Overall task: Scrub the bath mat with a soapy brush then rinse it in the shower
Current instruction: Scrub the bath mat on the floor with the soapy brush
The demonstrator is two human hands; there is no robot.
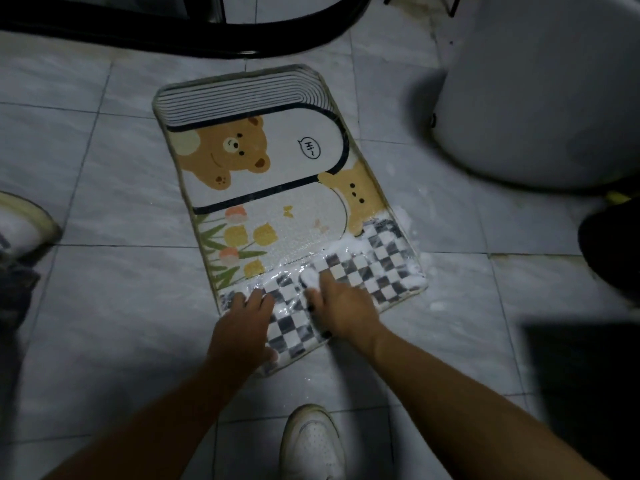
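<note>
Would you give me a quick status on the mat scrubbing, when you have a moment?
Left hand flat on bath mat, near edge. Right hand in the foam, grip unclear. Nothing lying on the mat.

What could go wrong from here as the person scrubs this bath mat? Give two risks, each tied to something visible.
1. Foam has spilled off the bath mat onto the floor tiles, so the white sneaker nearby could slip.
2. Suds lie mostly at the checkered end under the left hand and right hand; the bear end shows little foam and may get skipped.
</note>
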